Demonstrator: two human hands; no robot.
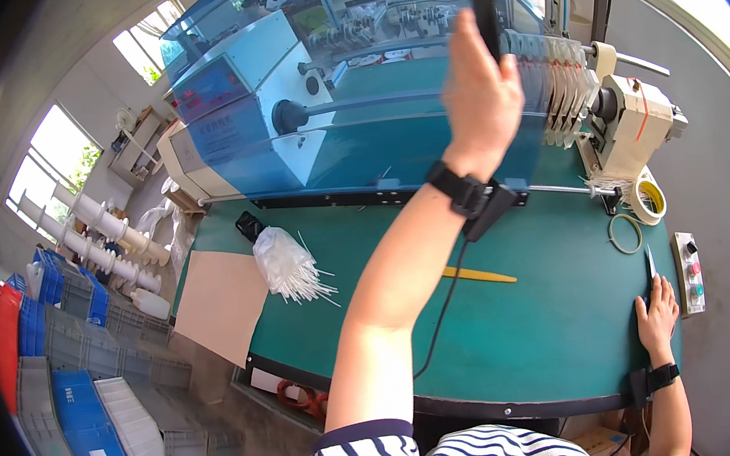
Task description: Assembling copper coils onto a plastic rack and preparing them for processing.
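My left hand (483, 95) reaches up across the tinted blue clear cover (375, 151) of a winding machine. Its fingers and thumb are closed around a black handle (484, 15), slightly blurred. At the table's right edge, my right hand (658, 315) lies flat with its fingers stretched out. Just past those fingertips a slim metal blade (650, 260) points away from me; its handle end is hidden under the hand, so its kind is unclear. Behind the cover are the white machine head (259, 106) and a shaft, with wound coils (566, 91) on the right.
On the green table (449, 353) lie a yellow strip (479, 275), a bag of thin white tubes (284, 259) and brown card (221, 296). Tape rolls (649, 198) sit right, near a button box (689, 272). Crates (92, 426) and white spools (99, 238) stand left.
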